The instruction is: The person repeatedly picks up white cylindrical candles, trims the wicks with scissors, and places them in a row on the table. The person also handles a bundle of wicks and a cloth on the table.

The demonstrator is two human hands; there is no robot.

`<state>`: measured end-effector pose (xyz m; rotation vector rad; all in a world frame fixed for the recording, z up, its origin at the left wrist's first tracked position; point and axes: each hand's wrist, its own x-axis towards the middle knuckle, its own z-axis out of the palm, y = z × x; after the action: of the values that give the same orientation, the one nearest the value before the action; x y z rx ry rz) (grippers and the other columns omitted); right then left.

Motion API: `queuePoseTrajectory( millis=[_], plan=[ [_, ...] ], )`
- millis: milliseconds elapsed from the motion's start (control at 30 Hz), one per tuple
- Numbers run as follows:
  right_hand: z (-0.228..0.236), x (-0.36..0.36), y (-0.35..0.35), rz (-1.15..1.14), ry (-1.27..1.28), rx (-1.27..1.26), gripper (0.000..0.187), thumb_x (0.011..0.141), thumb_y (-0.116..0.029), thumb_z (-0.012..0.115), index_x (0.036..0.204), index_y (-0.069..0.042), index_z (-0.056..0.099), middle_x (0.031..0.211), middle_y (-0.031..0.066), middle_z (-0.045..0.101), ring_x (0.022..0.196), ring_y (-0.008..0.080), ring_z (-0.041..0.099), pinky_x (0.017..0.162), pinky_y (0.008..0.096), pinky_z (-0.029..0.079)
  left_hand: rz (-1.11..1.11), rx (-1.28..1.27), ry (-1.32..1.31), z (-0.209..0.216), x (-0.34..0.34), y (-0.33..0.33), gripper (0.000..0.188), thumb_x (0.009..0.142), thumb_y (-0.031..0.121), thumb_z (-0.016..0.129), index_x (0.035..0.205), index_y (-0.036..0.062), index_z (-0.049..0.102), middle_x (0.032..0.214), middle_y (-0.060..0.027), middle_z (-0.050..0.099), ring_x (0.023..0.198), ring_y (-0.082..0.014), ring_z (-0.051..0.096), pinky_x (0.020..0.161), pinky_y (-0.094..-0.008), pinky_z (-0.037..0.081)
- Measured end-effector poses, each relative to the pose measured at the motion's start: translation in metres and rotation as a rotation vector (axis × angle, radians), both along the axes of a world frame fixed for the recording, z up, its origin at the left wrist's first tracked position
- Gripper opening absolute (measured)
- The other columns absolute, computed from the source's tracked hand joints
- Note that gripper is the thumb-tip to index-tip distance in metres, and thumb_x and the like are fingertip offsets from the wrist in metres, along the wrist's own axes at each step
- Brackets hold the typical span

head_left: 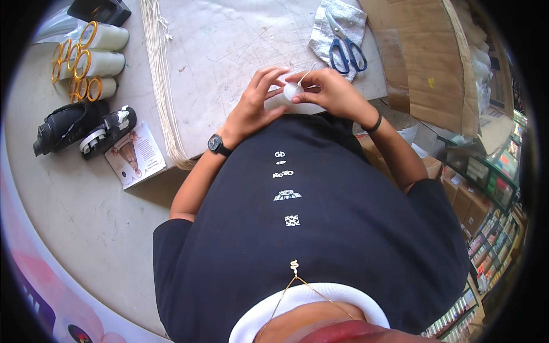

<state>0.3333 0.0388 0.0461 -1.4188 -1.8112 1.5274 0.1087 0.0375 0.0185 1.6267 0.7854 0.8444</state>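
Observation:
In front of my waist, at the table's near edge, I hold a white candle (pixel 293 90) with a round pale end and a thin white wick (pixel 305 76) at it. My left hand (pixel 257 100) curves around its side, fingers above and thumb below. The thumb and forefinger of my right hand (pixel 329 94) close on the round end beside the wick. Part of the candle is hidden behind my fingers. Beyond my right hand, blue-handled scissors (pixel 341 46) lie on a folded white cloth (pixel 320 35).
Several white cylinders with gold rims (pixel 103 62) lie stacked at the far left. A bundle of white cords (pixel 159 74) runs along the table (pixel 217 34). Black camera-like gear (pixel 71 126) and a printed card (pixel 136 157) sit leftward. A cardboard box (pixel 432 57) stands at the right.

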Motion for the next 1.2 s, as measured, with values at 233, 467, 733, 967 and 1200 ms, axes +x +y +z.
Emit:
queuePoseTrajectory(
  millis=[233, 467, 733, 967, 1200],
  plan=[
    [0.014, -0.019, -0.021, -0.068, -0.108, 0.108, 0.029, 0.084, -0.002, 0.071, 0.113, 0.002, 0.069, 0.093, 0.0235, 0.071, 0.085, 0.0341, 0.072, 0.074, 0.0376, 0.057, 0.072, -0.375, 0.162, 0.001, -0.003, -0.013, 0.040, 0.086, 0.010, 0.077, 0.122, -0.0022, 0.064, 0.111, -0.0120, 0.071, 0.106, -0.0195, 0.068, 0.091, -0.0322, 0.057],
    [0.007, -0.023, -0.019, -0.111, -0.086, 0.103, 0.033, 0.078, 0.012, 0.058, 0.108, 0.005, 0.070, 0.087, 0.0255, 0.070, 0.081, 0.0291, 0.074, 0.072, 0.0347, 0.058, 0.053, -0.589, 0.245, 0.009, 0.006, 0.006, 0.034, 0.086, 0.011, 0.078, 0.114, -0.0038, 0.066, 0.106, -0.0145, 0.072, 0.096, -0.0182, 0.070, 0.089, -0.0324, 0.056],
    [-0.002, -0.024, -0.018, -0.105, -0.040, 0.068, 0.042, 0.075, 0.016, 0.051, 0.112, 0.006, 0.069, 0.085, 0.0258, 0.070, 0.077, 0.0275, 0.074, 0.071, 0.0341, 0.058, 0.037, -0.576, 0.285, 0.005, 0.012, 0.011, 0.024, 0.086, 0.003, 0.075, 0.104, -0.0015, 0.061, 0.102, -0.0136, 0.071, 0.099, -0.0195, 0.069, 0.088, -0.0331, 0.057],
    [0.007, -0.025, -0.015, -0.077, -0.141, 0.047, 0.048, 0.080, 0.019, 0.050, 0.123, 0.004, 0.066, 0.096, 0.0254, 0.071, 0.076, 0.0213, 0.073, 0.073, 0.0319, 0.058, 0.083, -0.553, 0.334, 0.005, 0.016, 0.007, 0.023, 0.086, 0.002, 0.075, 0.105, -0.0006, 0.060, 0.102, -0.0144, 0.071, 0.097, -0.0203, 0.069, 0.084, -0.0336, 0.057],
    [-0.001, -0.020, -0.019, -0.087, -0.114, 0.121, 0.039, 0.075, 0.016, 0.052, 0.108, 0.007, 0.071, 0.090, 0.0276, 0.069, 0.078, 0.0288, 0.074, 0.072, 0.0360, 0.057, 0.008, -0.479, 0.257, 0.005, 0.006, 0.013, 0.027, 0.087, 0.008, 0.076, 0.108, -0.0005, 0.062, 0.104, -0.0139, 0.071, 0.097, -0.0207, 0.070, 0.085, -0.0342, 0.057]
  ],
)
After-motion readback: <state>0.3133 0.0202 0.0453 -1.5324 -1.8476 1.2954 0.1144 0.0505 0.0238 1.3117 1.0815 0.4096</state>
